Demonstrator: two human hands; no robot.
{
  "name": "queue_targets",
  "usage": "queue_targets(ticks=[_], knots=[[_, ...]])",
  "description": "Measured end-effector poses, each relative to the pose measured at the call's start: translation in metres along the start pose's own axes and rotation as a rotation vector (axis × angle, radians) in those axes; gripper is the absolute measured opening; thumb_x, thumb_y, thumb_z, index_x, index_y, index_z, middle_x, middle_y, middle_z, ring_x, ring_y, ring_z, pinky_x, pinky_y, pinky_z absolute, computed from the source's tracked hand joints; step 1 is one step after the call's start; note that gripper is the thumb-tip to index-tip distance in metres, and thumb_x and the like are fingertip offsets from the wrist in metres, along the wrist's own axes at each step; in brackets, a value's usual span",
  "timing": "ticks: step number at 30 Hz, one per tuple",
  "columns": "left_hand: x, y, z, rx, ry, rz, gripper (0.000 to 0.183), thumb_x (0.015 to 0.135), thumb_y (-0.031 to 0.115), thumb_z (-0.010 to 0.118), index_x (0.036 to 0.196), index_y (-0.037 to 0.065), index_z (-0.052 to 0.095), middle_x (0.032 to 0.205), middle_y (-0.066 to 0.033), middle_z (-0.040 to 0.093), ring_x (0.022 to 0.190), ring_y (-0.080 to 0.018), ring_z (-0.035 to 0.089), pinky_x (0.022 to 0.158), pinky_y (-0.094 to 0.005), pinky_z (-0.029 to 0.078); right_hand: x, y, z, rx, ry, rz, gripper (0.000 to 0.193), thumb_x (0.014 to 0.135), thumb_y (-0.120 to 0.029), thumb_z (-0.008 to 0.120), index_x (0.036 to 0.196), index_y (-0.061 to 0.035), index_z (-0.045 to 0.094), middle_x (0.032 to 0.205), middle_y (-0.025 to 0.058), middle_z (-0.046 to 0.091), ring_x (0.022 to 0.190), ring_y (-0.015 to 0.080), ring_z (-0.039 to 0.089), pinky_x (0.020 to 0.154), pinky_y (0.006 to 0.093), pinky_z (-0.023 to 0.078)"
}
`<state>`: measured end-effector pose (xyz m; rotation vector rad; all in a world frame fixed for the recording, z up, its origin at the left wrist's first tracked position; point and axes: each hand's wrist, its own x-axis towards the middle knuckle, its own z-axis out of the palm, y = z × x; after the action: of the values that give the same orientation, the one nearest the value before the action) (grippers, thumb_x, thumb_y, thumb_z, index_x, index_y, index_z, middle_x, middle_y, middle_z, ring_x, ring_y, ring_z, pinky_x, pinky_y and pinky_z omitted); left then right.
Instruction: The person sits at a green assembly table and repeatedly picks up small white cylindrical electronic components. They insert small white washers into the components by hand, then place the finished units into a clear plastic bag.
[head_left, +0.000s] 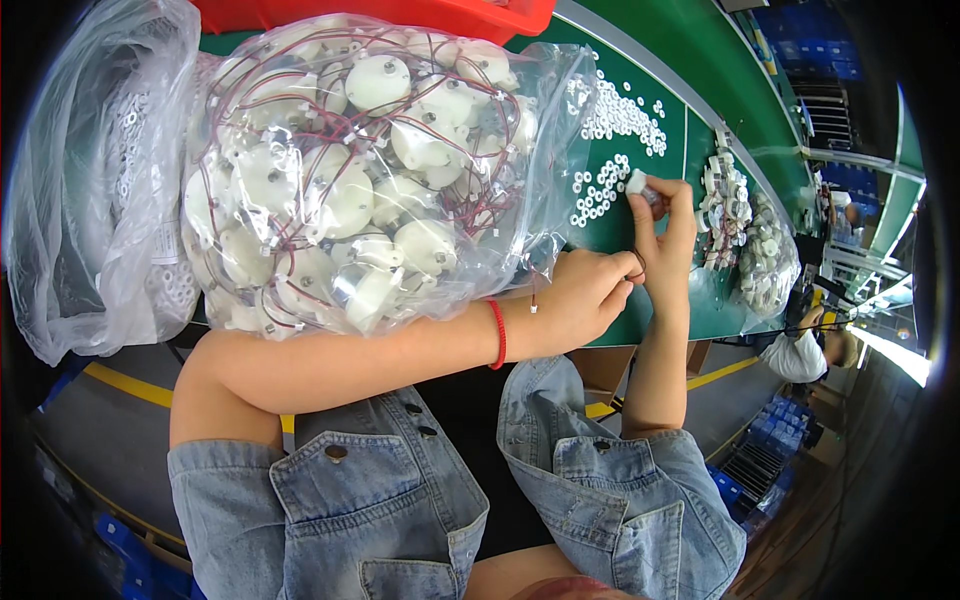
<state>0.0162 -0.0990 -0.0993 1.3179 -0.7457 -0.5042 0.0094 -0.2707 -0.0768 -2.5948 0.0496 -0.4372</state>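
Observation:
My right hand [668,240] is raised over the green tabletop, pinching a small motor-like part with a white cap [637,183] between thumb and fingers. Just below it, my left hand [585,300], with a red cord bracelet at the wrist, has its fingertips closed on a thin dark wire [639,266] by the base of the right hand. A large clear bag [350,180] full of round white parts with red and black wires lies by my left forearm. From its edge a small white connector [534,308] hangs beside my left hand. White rings [600,190] lie loose just beyond the hands.
A bigger pile of white rings [625,115] lies farther back. To the right are a row of small white wired parts [722,200] and a filled clear bag [768,260]. At far left stands another clear bag [130,180]; a red bin [380,14] is behind. Another person [798,355] sits at right.

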Motion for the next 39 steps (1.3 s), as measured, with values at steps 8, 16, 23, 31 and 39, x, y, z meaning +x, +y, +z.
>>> queue_targets(ticks=[8,16,23,31,39], knots=[[-0.001,0.0,-0.001,-0.001,0.002,0.017,0.017,0.094,0.008,0.05,0.105,-0.001,0.059,0.078,-0.0157,0.068,0.073,-0.0318,0.069,0.068,-0.0399,0.053,0.0,0.012,-0.004,0.23,0.043,0.141,0.02,0.096,-0.014,0.062,0.108,0.0001,0.054,0.082,0.0029,0.055,0.073,0.008,0.049,0.065,0.0226,0.041],[0.004,-0.005,0.0,-0.002,0.057,0.021,0.016,0.094,0.008,0.05,0.105,0.0,0.059,0.077,-0.0139,0.069,0.072,-0.0303,0.069,0.067,-0.0385,0.053,0.026,0.014,-0.003,0.18,-0.065,0.145,0.018,0.096,-0.013,0.061,0.106,0.0003,0.054,0.079,0.0012,0.054,0.069,0.0073,0.048,0.061,0.0223,0.04],[0.006,-0.007,0.004,-0.004,0.122,0.023,0.016,0.094,0.008,0.05,0.104,0.001,0.061,0.076,-0.0122,0.069,0.071,-0.0284,0.069,0.065,-0.0388,0.053,0.03,0.024,-0.003,0.172,-0.118,0.127,0.019,0.092,-0.009,0.064,0.105,0.0011,0.055,0.083,0.0027,0.057,0.069,0.0077,0.047,0.063,0.0229,0.041],[0.006,-0.008,0.007,0.006,0.14,0.002,0.016,0.093,0.008,0.051,0.104,0.002,0.061,0.075,-0.0114,0.07,0.069,-0.0283,0.069,0.064,-0.0392,0.053,0.031,0.022,-0.001,0.149,-0.12,0.116,0.02,0.091,-0.009,0.065,0.105,0.001,0.055,0.081,0.0021,0.055,0.069,0.0083,0.046,0.063,0.0238,0.041],[0.006,-0.006,0.005,-0.003,0.12,0.013,0.016,0.093,0.008,0.05,0.103,0.001,0.061,0.075,-0.0128,0.069,0.071,-0.0293,0.069,0.065,-0.0396,0.053,0.036,0.012,-0.007,-0.013,-0.186,0.065,0.017,0.09,-0.006,0.064,0.1,-0.0002,0.052,0.077,0.0073,0.052,0.068,0.015,0.046,0.062,0.028,0.041]])
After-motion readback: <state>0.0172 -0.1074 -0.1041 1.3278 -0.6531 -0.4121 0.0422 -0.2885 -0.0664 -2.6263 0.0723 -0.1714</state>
